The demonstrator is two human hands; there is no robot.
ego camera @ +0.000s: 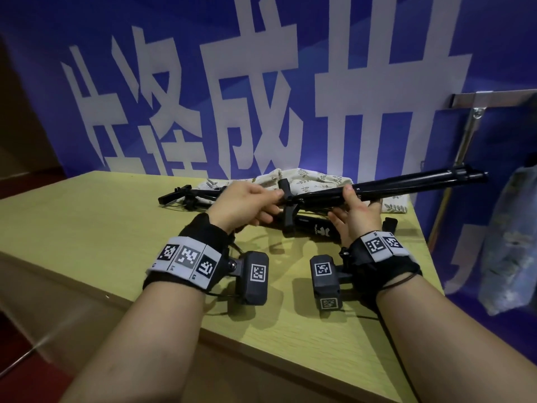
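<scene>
Pale yellow-green wood-grain laminate is covering the counter (101,228), which is stretching out beneath and to the left of the fingers, its near edge running diagonally under both forearms. The left hand (247,203) is gripping the black stand (319,195) near its middle, its fingers (261,219) curling underneath while the thumb is pressing on top beside a small black clamp. The right hand (359,218) is holding the same stand just to the right, its thumb lying over the rods and its fingers (334,216) reaching fairly straight beneath, so the folded bundle is being pinched between them. The stand is slanting from low on the left of the fingers to higher on the right, its far end sticking out past the counter's edge; whether its left end is touching the counter I cannot tell. Just behind the fingers a cream cloth bag (308,175) with a leaf print is lying crumpled on the counter. A blue banner (203,30) with big white characters is filling the wall beyond it. To the right of the fingers a metal bracket (470,117) is standing against the banner, and a pale bluish bundle (511,242) is hanging lower down, too blurred to identify. Far to the left, dark red flooring (17,187) is showing beyond the counter. Both wrists are wearing black bands (186,258) with square printed markers.
</scene>
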